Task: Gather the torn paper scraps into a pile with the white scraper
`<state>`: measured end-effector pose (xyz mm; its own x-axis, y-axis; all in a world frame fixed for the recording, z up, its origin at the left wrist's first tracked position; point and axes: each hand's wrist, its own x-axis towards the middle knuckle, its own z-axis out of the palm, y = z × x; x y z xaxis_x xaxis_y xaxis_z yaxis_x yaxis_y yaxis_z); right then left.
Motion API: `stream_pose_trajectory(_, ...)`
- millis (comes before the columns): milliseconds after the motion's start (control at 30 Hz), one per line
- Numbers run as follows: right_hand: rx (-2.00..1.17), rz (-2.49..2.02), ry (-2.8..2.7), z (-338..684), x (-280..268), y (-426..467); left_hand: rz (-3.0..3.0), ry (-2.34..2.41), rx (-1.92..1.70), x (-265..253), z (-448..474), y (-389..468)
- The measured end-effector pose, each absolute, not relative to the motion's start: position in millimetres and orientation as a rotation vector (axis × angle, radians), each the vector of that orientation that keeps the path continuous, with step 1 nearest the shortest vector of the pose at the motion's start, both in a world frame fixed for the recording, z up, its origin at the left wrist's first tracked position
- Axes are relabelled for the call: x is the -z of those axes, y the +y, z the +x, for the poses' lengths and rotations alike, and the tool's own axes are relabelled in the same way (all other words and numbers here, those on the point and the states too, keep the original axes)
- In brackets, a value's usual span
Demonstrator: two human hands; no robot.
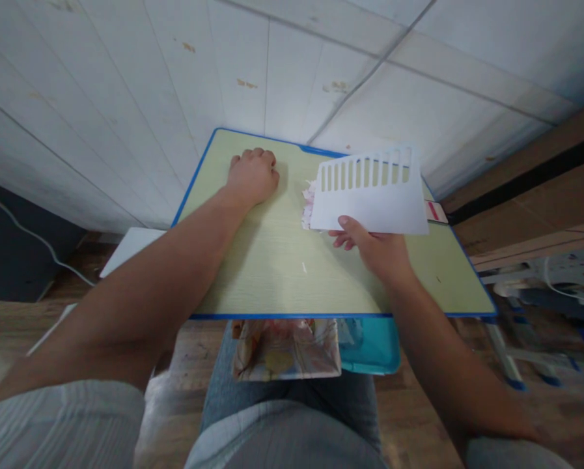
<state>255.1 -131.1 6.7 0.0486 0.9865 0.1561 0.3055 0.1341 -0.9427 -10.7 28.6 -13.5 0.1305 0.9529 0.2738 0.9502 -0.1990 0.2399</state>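
Observation:
A white sheet of paper or card is held up in my right hand, thumb on its near face and fingers beneath. A row of slots runs along its far edge, growing longer toward the right. Pale pink-white paper scraps show past its left edge; the sheet hides whatever else lies behind it. To the left, my left hand rests on the pale yellow-green tabletop with curled fingers. Anything inside that grip is hidden from me.
A small red-and-white item lies at the table's right edge. Under the front edge are a patterned box with contents and a turquoise tray. A white panelled wall with a cable stands behind; brown furniture borders the right.

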Motion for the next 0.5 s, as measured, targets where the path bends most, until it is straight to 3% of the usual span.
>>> stream_pose_trajectory(500, -0.818, -1.361, -1.433, 259.3, -3.4, -147.4, 2.288, 1.917, -0.665, 12.6, -8.9, 27.1)
